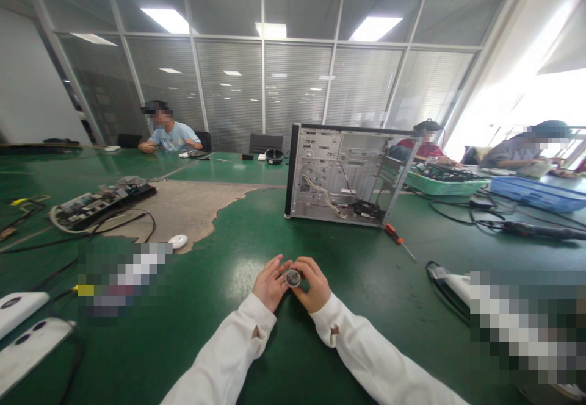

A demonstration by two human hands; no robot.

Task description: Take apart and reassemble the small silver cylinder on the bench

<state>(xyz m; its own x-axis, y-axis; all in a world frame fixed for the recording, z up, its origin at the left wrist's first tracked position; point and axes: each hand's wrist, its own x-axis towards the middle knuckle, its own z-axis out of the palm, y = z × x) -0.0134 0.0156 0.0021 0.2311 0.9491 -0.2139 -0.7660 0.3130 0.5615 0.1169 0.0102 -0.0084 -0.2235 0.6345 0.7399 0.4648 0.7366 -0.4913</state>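
Between my two hands, low in the middle of the head view, is a small round container [293, 279] with small dark bits inside. My right hand [313, 284] curls around its right side, thumb and fingers on the rim. My left hand [271, 284] is at its left side with the fingers apart, fingertips near the rim. An open computer case [336, 176] stands upright beyond my hands, with loose wires and a black fan [367, 209] inside. An orange screwdriver [399, 241] lies by the case's lower right corner.
A power board with cables [105, 202] lies at left, near a white round object [177, 242]. White devices [34, 356] sit front left. At right are a green basket [446, 185], a blue basket [540, 194] and black cables. Several people sit around the green table [247, 240].
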